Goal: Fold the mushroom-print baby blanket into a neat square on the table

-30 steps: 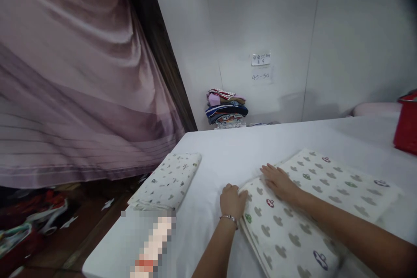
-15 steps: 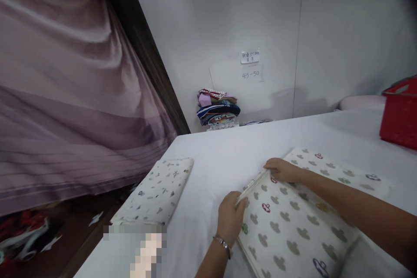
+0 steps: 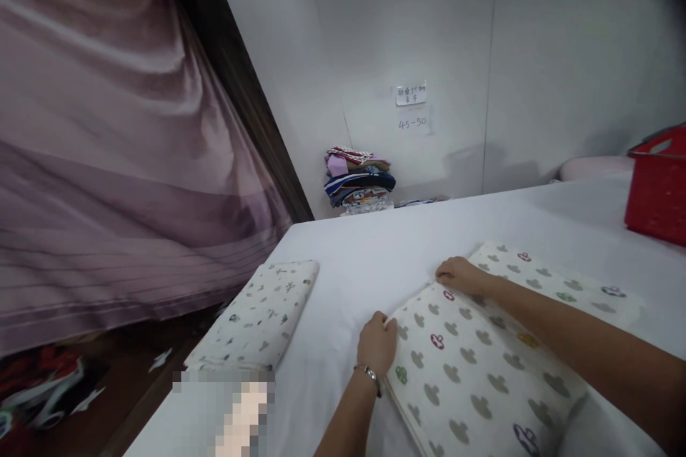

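Your mouse-head-print cloth (image 3: pixel 464 375) at 5 o'clock seems soft, light, best held by corners: your left hand (image 3: pixel 378 344) pinches it at 10 o'clock, your right hand (image 3: pixel 461 277) at 12.

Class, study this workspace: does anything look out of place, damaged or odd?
Yes: white scraps on the brown floor, left of the table, look dropped. A pixelated patch hides part of the view. The mouse-print cloth at the left hand and right hand shows no visible damage.
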Motion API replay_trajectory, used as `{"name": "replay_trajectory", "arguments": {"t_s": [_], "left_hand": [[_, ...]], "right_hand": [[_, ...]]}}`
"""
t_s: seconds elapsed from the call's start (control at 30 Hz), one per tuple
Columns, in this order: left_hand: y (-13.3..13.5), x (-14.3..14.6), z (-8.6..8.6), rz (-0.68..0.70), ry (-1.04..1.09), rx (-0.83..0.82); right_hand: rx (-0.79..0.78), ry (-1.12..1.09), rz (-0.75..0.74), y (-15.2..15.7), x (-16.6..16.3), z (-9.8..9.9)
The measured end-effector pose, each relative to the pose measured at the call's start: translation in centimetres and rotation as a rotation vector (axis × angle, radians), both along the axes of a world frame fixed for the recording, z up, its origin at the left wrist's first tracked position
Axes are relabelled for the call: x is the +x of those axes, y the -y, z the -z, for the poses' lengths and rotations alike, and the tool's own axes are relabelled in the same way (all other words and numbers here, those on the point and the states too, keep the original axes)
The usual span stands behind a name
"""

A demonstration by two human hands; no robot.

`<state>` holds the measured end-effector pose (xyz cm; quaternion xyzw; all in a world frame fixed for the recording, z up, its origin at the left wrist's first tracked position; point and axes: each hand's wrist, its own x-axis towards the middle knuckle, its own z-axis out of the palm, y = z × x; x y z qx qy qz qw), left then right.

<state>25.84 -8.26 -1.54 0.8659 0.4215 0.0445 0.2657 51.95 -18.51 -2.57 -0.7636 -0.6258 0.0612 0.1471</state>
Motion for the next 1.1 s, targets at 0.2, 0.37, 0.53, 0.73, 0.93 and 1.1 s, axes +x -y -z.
{"name": "replay_trajectory", "arguments": {"t_s": [0.2,0.37,0.53,0.73,0.93,1.1], "left_hand": [[1.1,0.0,-0.1,0.018,-0.211,0.16],[1.3,0.0,0.1,0.054,-0.192,0.354],[0.2,-0.4,0.1,0.021,-0.121,0.282],[-1.6,-0.1,0.3,0.047,-0.142,0.01],[-2.3,0.6,0.2,0.048,-0.1,0.057],[-2.5,0.3,0.4,0.05,-0.051,0.031]], "right_hand": [[0.062,0.061,0.094,0.6,-0.9,1.6],[0.032,0.021,0.104,1.4,-2.4,3.0],[0.019,-0.006,0.097,1.9,-2.6,1.9],[-0.013,0.019,0.219,4.1,-0.5,1.7],[-0.037,-0.024,0.311,4.7,2.0,2.0],[-0.053,-0.029,0.638,8.3,7.4,0.9]]}}
